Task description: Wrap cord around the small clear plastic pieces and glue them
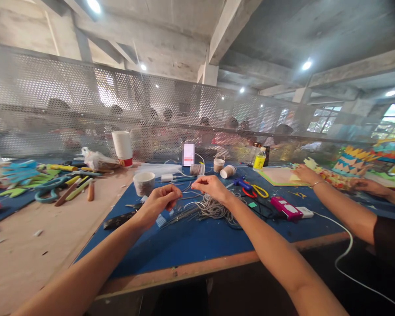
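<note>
My left hand (163,201) is held over the blue mat with thumb and fingertips pinched together. Facing it, my right hand (212,186) is also closed in a pinch. A faint thin line shows between the two, too fine to name. Beneath and beside my right hand lies a tangled heap of grey cord (215,207), with several thin straight strands (182,215) running toward my left hand. Just behind my left hand stands a paper cup (144,183). A dark-handled tool (118,220) lies left of my left wrist.
Glue gun (242,182), yellow-handled scissors (260,191), a magenta box (285,208) and a yellow bottle (260,159) lie right. Stacked cups (122,149) and large scissors (49,188) are left. A phone (188,154) stands behind. Another person's hand (306,174) works at right.
</note>
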Available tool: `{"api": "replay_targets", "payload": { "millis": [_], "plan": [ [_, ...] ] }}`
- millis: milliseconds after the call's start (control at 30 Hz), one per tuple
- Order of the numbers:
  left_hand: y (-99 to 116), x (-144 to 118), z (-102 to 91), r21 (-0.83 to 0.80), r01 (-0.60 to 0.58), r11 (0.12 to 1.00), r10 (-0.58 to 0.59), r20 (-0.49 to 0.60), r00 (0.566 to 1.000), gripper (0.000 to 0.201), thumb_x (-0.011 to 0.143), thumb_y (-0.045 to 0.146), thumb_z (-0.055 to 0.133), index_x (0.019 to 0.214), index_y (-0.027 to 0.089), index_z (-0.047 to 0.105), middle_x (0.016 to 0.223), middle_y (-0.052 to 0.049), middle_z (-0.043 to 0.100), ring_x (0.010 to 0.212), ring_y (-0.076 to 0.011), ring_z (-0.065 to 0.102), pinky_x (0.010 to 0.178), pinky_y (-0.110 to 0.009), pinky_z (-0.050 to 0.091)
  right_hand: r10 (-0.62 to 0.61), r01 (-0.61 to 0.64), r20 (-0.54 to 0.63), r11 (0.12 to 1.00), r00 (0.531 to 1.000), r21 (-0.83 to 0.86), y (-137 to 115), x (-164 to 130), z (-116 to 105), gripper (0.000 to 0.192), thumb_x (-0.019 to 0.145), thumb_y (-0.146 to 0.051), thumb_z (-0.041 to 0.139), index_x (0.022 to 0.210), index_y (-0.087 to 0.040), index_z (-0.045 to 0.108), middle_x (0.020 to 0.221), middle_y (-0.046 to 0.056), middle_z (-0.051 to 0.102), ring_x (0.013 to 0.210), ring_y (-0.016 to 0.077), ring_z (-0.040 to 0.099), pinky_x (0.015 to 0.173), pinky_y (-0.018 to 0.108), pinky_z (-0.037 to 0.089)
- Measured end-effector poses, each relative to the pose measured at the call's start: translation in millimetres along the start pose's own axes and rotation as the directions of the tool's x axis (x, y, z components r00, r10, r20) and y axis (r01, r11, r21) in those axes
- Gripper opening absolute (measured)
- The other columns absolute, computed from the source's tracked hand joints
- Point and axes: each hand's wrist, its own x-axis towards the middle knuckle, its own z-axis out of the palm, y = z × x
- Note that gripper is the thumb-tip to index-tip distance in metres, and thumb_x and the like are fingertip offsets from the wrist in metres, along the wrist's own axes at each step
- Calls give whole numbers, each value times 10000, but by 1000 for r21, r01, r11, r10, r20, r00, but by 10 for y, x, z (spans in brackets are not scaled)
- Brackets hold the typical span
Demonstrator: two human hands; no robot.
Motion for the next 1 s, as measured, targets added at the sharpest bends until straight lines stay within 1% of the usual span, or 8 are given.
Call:
{"api": "replay_targets", "payload": {
  "millis": [200,300,400,500,600,733,867,1000],
  "plan": [
    [-63,-5,10,353,-31,935,20,36,999,145,819,320,571,749,201,611,503,48,505,455,-109,431,458,-223,313,-48,48,-1,997,999,-68,-66,-37,6,295,804,-428,654,830,-142,719,635,3,584,568,96,480,532,219,363],
    [-90,-11,8,572,-111,813,143,-11,990,137,820,297,543,760,208,628,549,41,545,507,-124,477,500,-231,331,-67,67,2,994,998,-84,-135,-77,56,304,806,-438,654,838,-143,717,658,8,598,581,98,485,534,219,369],
    [-98,-13,-7,709,-113,696,236,-76,969,151,818,294,527,769,208,640,595,29,590,543,-134,508,534,-238,339,-96,99,35,991,995,-91,-214,-128,130,288,819,-424,645,854,-148,718,699,12,620,620,102,501,568,221,389],
    [-99,-10,-24,746,-72,662,268,-146,952,173,830,317,513,798,207,643,605,25,608,541,-135,517,538,-239,339,-138,146,83,984,987,-103,-270,-181,222,251,830,-393,643,857,-155,718,711,7,618,635,101,497,590,225,393],
    [-107,0,-41,708,-69,703,291,-198,936,168,831,321,520,799,207,639,626,22,616,566,-135,525,546,-237,349,-172,190,127,972,977,-142,-283,-218,306,227,845,-374,635,847,-163,718,688,-4,599,617,96,470,574,226,371],
    [-121,26,-68,538,-78,839,250,-254,934,163,836,336,538,801,201,623,577,38,558,540,-122,490,521,-230,351,-184,213,154,956,971,-201,-246,-225,354,202,858,-345,629,857,-164,719,686,-9,600,617,93,474,587,224,368],
    [-84,43,-75,267,-74,961,148,-267,952,180,824,357,581,830,180,612,529,56,507,482,-99,422,476,-219,323,-174,197,109,944,979,-266,-185,-203,343,224,868,-365,621,877,-168,726,687,-6,606,617,96,479,585,224,360],
    [-7,38,-44,56,-69,996,82,-263,961,190,799,344,625,788,155,614,530,52,497,489,-80,397,474,-199,308,-172,176,40,933,984,-313,-120,-177,327,239,858,-398,632,873,-183,735,692,-5,622,624,102,502,586,226,351]
  ]
}}
